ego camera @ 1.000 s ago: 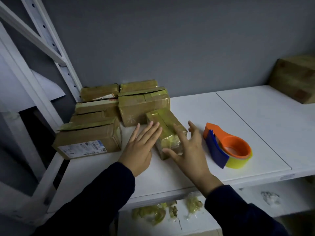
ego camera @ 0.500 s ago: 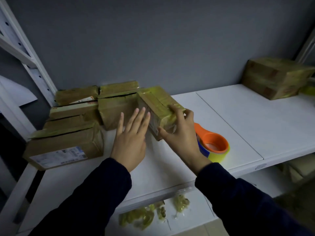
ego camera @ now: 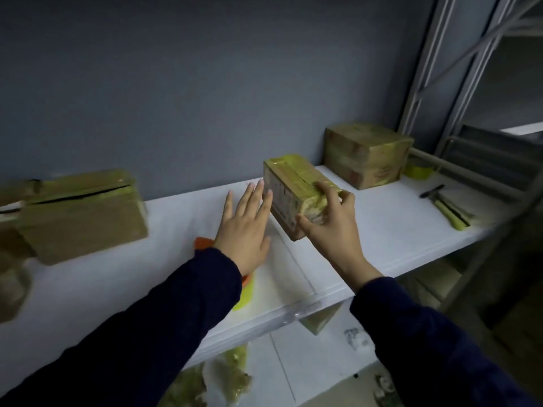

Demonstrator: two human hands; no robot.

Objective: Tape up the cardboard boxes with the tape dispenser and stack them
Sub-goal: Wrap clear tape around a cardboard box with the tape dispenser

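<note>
cardboard box [ego camera: 293,189], small, wrapped in yellowish tape: held tilted above the white shelf [ego camera: 396,230], clear of it, near the middle

right hand [ego camera: 332,227]: fingers and thumb curled round the box's near end

left hand [ego camera: 245,227]: flat, fingers straight and close together, tips at the box's left face; contact cannot be told

tape dispenser [ego camera: 202,243], orange: on the shelf, mostly hidden under the left wrist

larger box [ego camera: 85,212]: on the shelf, far left

taped stack [ego camera: 367,155]: far right, against the grey wall
</note>
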